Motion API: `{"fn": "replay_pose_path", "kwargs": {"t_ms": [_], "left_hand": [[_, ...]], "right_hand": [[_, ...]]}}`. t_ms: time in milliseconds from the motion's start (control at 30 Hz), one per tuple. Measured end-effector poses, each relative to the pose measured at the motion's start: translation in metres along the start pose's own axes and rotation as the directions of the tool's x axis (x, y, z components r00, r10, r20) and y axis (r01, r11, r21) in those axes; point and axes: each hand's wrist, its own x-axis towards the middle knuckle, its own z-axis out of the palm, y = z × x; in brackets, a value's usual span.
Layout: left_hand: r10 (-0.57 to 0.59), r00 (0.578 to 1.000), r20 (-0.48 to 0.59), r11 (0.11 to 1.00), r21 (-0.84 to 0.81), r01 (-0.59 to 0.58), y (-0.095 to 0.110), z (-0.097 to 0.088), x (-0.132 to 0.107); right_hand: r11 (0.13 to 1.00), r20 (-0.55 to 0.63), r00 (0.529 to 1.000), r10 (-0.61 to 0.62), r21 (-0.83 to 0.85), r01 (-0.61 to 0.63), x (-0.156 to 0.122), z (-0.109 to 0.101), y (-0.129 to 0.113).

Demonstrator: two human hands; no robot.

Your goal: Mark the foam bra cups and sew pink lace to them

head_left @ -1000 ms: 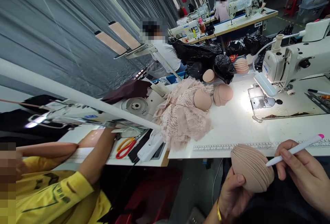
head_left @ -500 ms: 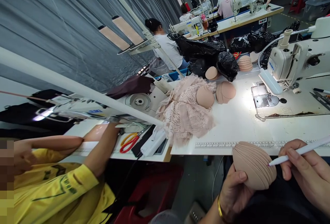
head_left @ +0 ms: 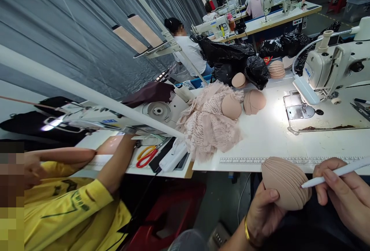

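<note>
In my left hand (head_left: 267,208) is a fanned stack of beige bra cups (head_left: 285,183), held near the table's front edge with the thumb across the near face. My right hand (head_left: 341,185) grips a white marker pen (head_left: 338,174), its tip at the right-hand edges of the stacked cups. Whether the tip touches them I cannot tell for sure. Beyond the left hand, pale pink lace fabric (head_left: 208,123) lies heaped on the white table, with one loose cup (head_left: 231,106) on it and a few overlapping cups (head_left: 254,101) beside it.
A sewing machine (head_left: 332,66) stands at the right, its needle area lit, with a ruler strip (head_left: 260,161) along the table's front. Black plastic bags (head_left: 231,56) lie behind. At left, a co-worker in a yellow shirt (head_left: 78,212) sits near red-handled scissors (head_left: 147,157).
The view has shifted slightly. The pen tip stays by the cups' edges, and both hands keep nearly the same pose.
</note>
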Motion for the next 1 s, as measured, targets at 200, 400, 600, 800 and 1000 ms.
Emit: {"fn": "replay_pose_path", "kwargs": {"t_ms": [200,400,600,800,1000], "left_hand": [[-0.001,1.0,-0.005,1.0,0.011,0.001,0.001,0.001,0.001],[0.001,1.0,0.002,1.0,0.018,-0.001,0.0,0.001,0.001],[0.008,1.0,-0.017,1.0,-0.007,-0.008,-0.001,-0.002,0.0],[0.009,1.0,-0.024,1.0,0.004,-0.009,-0.002,-0.002,0.0],[0.008,1.0,-0.023,1.0,0.012,-0.007,0.0,0.001,0.001]], "right_hand": [[0.998,0.062,0.998,-0.021,-0.049,0.024,0.0,-0.001,0.0],[0.998,0.017,1.0,-0.011,-0.069,0.012,-0.003,0.0,0.001],[0.999,-0.026,0.999,0.038,0.012,-0.037,-0.006,0.008,-0.007],[0.994,-0.003,0.994,0.108,0.004,-0.108,-0.012,0.008,-0.005],[0.995,0.115,0.991,-0.068,-0.059,0.075,-0.008,-0.006,0.007]]}}
